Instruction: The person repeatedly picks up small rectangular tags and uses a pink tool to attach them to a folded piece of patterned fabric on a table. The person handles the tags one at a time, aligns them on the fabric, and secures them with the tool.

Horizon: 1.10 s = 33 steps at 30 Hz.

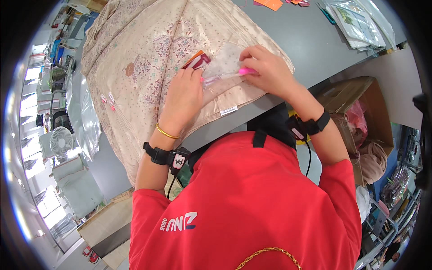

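The clear plastic pouch (227, 60) lies flat on the folded beige patterned bedding (148, 54), right between the two hands. Along its near edge runs a pale zip strip, with a bright pink slider (247, 71) sitting under the right hand (265, 67). That hand is closed, thumb and forefinger pinched narrowly on the slider. The left hand (184, 96) rests palm-down on the fabric, its fingertips pressing the left end of the pouch, just below a red and orange card (197, 60) that seems to be tucked partly into it; whether the card is fully inside cannot be told.

To run the slider well, I judge the left hand should keep the strip's end pinned taut so the plastic does not bunch, while the right draws the slider in a straight line along the strip, staying low against the bedding. The soft quilted surface gives way underneath, so light, even pressure would serve better than force.

Beyond the left hand, small pink clips (108, 101) lie on the bedding. Past the right hand, on the grey worktop (310, 40), sit stacked clear packets (355, 22); an open cardboard box (360, 112) stands below the worktop's edge.
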Tool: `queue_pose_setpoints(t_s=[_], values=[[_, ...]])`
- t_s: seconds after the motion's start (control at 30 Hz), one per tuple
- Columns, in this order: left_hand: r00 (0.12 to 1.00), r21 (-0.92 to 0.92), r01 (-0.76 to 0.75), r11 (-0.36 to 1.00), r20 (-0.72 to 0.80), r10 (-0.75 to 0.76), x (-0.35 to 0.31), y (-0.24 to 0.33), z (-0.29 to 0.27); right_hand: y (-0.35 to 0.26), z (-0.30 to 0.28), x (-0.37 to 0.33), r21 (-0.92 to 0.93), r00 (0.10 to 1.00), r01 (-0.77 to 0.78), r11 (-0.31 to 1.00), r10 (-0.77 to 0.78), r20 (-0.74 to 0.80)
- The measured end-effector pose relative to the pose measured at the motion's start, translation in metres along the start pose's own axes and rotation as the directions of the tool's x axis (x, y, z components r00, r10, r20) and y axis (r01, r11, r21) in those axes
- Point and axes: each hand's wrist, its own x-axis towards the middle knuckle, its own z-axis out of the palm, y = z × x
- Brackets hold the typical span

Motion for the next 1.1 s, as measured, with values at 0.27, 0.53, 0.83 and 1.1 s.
queue_pose_setpoints(t_s=[0.27,0.53,0.83,1.1], values=[[0.999,0.183,0.035,0.983,-0.038,-0.029,-0.007,-0.026,0.007,0.017,0.013,0.082,-0.173,0.985,-0.071,0.982,0.097,0.142],[0.979,-0.333,0.032,0.942,-0.180,-0.097,0.016,-0.006,0.011,-0.004,-0.001,0.070,0.088,0.974,-0.175,0.981,0.160,0.160],[0.911,-0.958,0.081,0.274,-0.041,-0.410,0.022,-0.081,-0.037,-0.020,-0.024,0.048,0.412,0.954,-0.125,0.903,0.223,-0.199],[0.496,-0.881,0.452,0.144,0.114,-0.861,-0.064,-0.351,-0.106,-0.019,-0.028,-0.030,0.536,0.851,-0.511,0.672,0.485,0.202]])
